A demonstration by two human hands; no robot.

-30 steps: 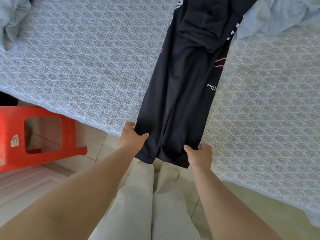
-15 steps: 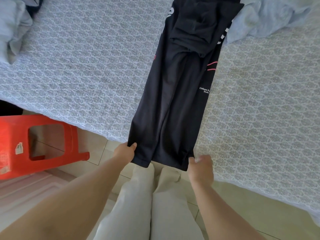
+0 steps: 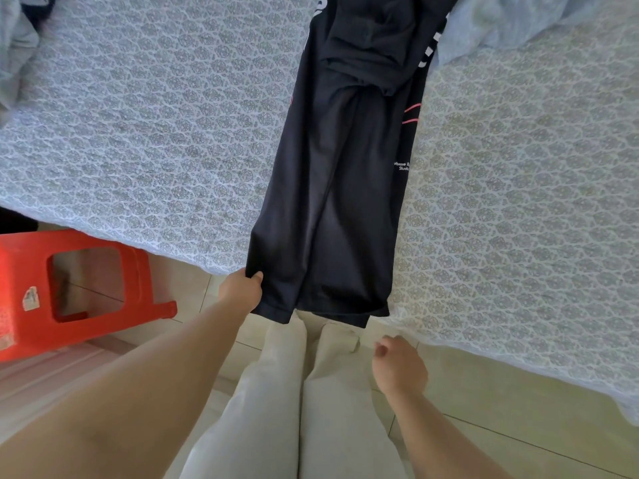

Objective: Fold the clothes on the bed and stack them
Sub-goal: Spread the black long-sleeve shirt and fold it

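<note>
A black garment (image 3: 342, 188) with white print and pink lines lies folded lengthwise into a long strip on the bed (image 3: 155, 133). Its near hem hangs a little over the bed's corner. My left hand (image 3: 242, 288) pinches the hem's left corner between thumb and fingers. My right hand (image 3: 397, 368) hovers below the hem's right corner, off the cloth, fingers curled loosely with nothing in them. A light blue garment (image 3: 501, 25) lies crumpled at the far right, touching the black one's top. Another pale garment (image 3: 14, 57) is bunched at the far left.
A red plastic stool (image 3: 79, 288) stands on the tiled floor at the left, close to the bed's edge. My legs in light trousers (image 3: 294, 409) are right at the bed's corner. The patterned bedspread stretches out on both sides of the black strip.
My right hand has let go of the hem's right corner and dropped back toward me. My left hand keeps its grip on the left corner. The black garment has slid nearer.
</note>
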